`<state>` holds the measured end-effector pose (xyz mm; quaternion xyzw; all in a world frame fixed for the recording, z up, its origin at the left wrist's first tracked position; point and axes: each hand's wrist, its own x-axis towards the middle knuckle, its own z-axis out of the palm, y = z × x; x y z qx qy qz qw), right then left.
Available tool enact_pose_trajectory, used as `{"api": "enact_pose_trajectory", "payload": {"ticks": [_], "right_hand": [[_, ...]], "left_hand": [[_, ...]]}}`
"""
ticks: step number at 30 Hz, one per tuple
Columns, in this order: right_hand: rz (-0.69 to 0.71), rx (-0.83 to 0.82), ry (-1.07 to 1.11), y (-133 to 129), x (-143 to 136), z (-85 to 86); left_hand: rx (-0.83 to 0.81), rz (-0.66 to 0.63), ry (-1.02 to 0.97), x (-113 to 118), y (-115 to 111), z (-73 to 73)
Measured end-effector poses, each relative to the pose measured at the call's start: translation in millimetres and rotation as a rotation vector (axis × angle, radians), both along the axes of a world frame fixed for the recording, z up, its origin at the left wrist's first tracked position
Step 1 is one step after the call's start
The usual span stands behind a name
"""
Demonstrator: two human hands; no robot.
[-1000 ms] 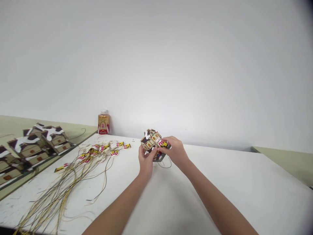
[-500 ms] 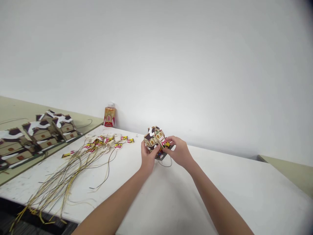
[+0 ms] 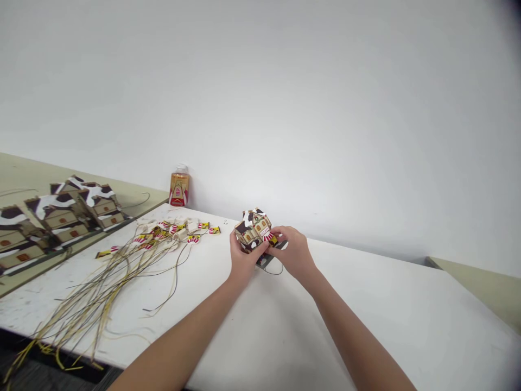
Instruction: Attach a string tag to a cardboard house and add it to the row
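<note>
A small model house (image 3: 249,231) with a brown and white roof is held above the white table, tilted, its dark base toward me. My left hand (image 3: 243,259) wraps its left side, with the thumb across the front. My right hand (image 3: 296,252) pinches a small red-and-white striped awning piece (image 3: 269,237) with yellow parts against the house's front right. A thin dark wire (image 3: 274,273) loops out below the base.
Several similar striped pieces (image 3: 193,239) with long yellow and dark wires (image 3: 109,288) lie on the white table (image 3: 366,304) at left. Several model houses (image 3: 61,217) stand beyond them. A red and gold bottle (image 3: 179,187) stands by the wall.
The view has shifted slightly, with most things now a little further left. The house is tilted somewhat differently in my hands, and both hands keep their hold.
</note>
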<state>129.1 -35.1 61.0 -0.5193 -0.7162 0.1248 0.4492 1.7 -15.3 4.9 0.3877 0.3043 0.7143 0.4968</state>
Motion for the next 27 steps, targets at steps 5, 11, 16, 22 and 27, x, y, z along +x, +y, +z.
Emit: {"api": "enact_pose_trajectory", "payload": {"ticks": [5, 11, 16, 22, 27], "right_hand": [[0.014, -0.002, -0.112, -3.7, -0.3, 4.1], [-0.021, -0.023, -0.25, -4.1, 2.2, 8.0], [-0.099, -0.003, -0.337, -4.1, 1.0, 6.4], [-0.139, 0.049, -0.434, -6.0, -1.7, 3.9], [-0.133, 0.085, -0.565, -8.4, -6.9, 1.2]], "left_hand": [[-0.017, 0.015, 0.013, -0.8, 1.6, -1.0], [-0.111, 0.005, 0.012, -4.1, 1.9, 4.0], [-0.161, -0.004, -0.017, -4.3, 3.1, 3.2], [-0.178, -0.019, -0.036, -4.3, 3.5, 2.9], [-0.183, -0.02, 0.017, -5.0, 4.0, 1.7]]}}
